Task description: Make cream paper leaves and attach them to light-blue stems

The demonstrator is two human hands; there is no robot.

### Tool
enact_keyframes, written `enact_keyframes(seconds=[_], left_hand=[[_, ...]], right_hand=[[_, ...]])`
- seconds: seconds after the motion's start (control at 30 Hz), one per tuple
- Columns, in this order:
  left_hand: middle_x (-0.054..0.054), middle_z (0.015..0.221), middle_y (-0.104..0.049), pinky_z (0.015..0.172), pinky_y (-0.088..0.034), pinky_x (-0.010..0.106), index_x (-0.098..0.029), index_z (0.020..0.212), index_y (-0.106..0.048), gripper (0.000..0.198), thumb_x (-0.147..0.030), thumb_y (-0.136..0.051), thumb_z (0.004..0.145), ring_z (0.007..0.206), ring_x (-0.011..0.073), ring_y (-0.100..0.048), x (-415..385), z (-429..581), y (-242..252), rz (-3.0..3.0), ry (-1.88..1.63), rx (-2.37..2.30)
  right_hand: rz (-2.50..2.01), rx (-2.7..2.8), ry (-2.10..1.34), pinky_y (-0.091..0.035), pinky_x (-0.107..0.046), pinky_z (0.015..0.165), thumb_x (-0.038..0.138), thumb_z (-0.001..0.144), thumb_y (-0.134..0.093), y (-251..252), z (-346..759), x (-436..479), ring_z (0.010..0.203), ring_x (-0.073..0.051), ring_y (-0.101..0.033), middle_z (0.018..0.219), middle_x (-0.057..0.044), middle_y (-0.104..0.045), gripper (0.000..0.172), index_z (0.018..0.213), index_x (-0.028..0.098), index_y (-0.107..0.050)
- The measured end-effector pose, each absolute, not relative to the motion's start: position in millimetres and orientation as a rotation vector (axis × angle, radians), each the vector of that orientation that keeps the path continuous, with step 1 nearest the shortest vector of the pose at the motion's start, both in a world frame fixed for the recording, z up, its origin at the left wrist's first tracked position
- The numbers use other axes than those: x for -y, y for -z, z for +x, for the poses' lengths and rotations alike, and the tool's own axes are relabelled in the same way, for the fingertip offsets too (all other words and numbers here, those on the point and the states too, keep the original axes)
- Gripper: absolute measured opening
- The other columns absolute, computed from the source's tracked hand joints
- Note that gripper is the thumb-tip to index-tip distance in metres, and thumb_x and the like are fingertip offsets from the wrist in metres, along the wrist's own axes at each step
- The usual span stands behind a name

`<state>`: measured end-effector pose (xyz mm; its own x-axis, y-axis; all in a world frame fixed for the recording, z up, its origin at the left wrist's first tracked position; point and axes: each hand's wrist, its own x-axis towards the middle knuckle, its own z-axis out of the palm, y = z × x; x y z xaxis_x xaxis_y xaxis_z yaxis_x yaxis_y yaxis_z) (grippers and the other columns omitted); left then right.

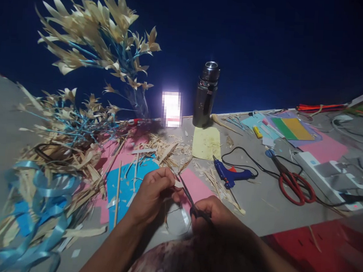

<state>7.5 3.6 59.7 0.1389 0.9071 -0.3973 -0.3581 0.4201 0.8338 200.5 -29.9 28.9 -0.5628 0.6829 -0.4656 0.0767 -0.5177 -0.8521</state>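
My left hand point(152, 193) pinches a thin dry straw strip point(171, 170) near the middle of the table. My right hand point(215, 215) grips small dark scissors point(188, 195), whose blades point up and left toward the strip, close to my left fingers. Under the hands lie a pink sheet point(197, 187) and a blue sheet point(127, 186) strewn with straw cuttings point(162, 149).
A blue glue gun point(229, 175), red-handled scissors point(291, 182) and a white power strip point(328, 176) lie to the right. A steel flask point(205, 94), a yellow sheet point(206, 142) and coloured papers point(287, 129) sit at the back. Straw flowers point(101, 38) and blue ribbon point(41, 201) fill the left.
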Motion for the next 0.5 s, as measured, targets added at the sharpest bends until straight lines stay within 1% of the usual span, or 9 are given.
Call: enact_keyframes(seconds=[0.1, 0.3, 0.5], left_hand=[[0.001, 0.052, -0.066, 0.048, -0.044, 0.024, -0.017, 0.057, -0.06, 0.008, -0.015, -0.067, 0.061, 0.04, 0.014, -0.06, -4, 8, -61, 0.658, -1.009, -1.084], [0.001, 0.052, -0.066, 0.046, -0.043, 0.023, -0.018, 0.057, -0.06, 0.01, -0.017, -0.069, 0.062, 0.039, 0.0136, -0.059, -4, 7, -60, 0.663, -1.001, -1.093], [0.001, 0.051, -0.066, 0.047, -0.044, 0.022, -0.017, 0.057, -0.061, 0.009, -0.017, -0.07, 0.061, 0.04, 0.0135, -0.06, -7, 4, -59, 0.707, -0.974, -1.108]], right_hand=[[-1.202, 1.257, -2.127, -0.019, -0.021, 0.045, 0.023, 0.067, -0.069, -26, 201, 30, 0.052, -0.008, -0.03, 0.053, 0.006, -0.037, 0.028, 0.054, 0.018, -0.045], [-1.223, 1.245, -2.117, -0.016, -0.021, 0.044, 0.022, 0.068, -0.069, -23, 200, 31, 0.049, -0.006, -0.026, 0.051, 0.008, -0.034, 0.032, 0.053, 0.019, -0.041], [-1.239, 1.228, -2.135, -0.017, -0.021, 0.042, 0.022, 0.068, -0.071, -18, 201, 31, 0.046, -0.006, -0.028, 0.048, 0.008, -0.035, 0.03, 0.052, 0.018, -0.046]])
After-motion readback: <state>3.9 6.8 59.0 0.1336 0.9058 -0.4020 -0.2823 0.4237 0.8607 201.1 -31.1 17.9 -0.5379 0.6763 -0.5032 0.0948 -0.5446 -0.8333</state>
